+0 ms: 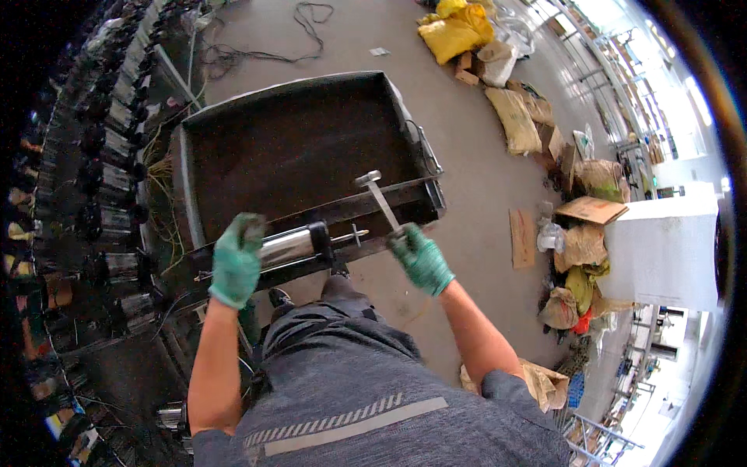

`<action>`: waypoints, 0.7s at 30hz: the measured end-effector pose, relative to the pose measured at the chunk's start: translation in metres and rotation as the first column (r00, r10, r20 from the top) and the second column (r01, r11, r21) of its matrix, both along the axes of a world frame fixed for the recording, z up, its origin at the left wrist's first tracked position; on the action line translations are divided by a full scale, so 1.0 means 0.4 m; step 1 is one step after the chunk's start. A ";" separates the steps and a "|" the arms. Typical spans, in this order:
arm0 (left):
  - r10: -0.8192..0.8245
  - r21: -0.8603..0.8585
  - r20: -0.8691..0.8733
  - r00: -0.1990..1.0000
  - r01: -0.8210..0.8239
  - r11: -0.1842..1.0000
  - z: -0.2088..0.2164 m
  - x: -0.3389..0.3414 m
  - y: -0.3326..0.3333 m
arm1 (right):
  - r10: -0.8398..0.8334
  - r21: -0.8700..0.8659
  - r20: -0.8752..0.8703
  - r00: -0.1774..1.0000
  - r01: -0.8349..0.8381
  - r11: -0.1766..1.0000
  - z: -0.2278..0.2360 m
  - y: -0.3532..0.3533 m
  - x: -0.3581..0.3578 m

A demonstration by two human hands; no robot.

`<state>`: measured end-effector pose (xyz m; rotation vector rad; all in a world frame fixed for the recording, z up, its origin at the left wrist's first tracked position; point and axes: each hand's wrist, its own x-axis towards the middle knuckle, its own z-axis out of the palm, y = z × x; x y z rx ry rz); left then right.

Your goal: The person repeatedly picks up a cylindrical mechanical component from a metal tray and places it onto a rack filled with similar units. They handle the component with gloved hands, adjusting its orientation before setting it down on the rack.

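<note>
My right hand [420,257], in a green glove, grips a hammer [383,205] by its handle. The hammer's metal head points away from me, over the near rim of a large dark bin [288,148]. Along that rim lies a shiny metal cylinder [286,247] with a black end cap. A thin rod with a small crosspiece [358,234] sticks out of its right end. My left hand [236,261], also green-gloved, is at the cylinder's left end and covers it. Motion blurs its fingers, so whether they grip the cylinder does not show.
Racks of dark parts with shiny cylinders [120,198] line the left side. On the floor at the right lie yellow sacks [455,35], brown bags [582,247] and a flat cardboard piece [522,237]. A black cable [307,35] lies beyond the bin.
</note>
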<state>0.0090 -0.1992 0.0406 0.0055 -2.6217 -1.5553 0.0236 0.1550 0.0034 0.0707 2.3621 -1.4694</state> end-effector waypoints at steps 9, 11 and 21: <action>0.480 -0.262 0.370 0.795 -0.406 0.875 -0.237 0.324 -0.285 | -0.230 0.543 -0.068 0.971 0.229 0.808 -0.364 0.415 -0.071; 0.564 -0.464 0.240 0.790 -0.417 0.781 -0.251 0.384 -0.336 | -0.167 0.569 -0.141 0.976 0.218 0.793 -0.461 0.427 -0.083; 0.519 -0.745 0.182 0.836 -0.227 0.627 -0.280 0.362 -0.479 | -0.118 0.310 -0.241 0.963 0.192 0.931 -0.184 0.134 -0.115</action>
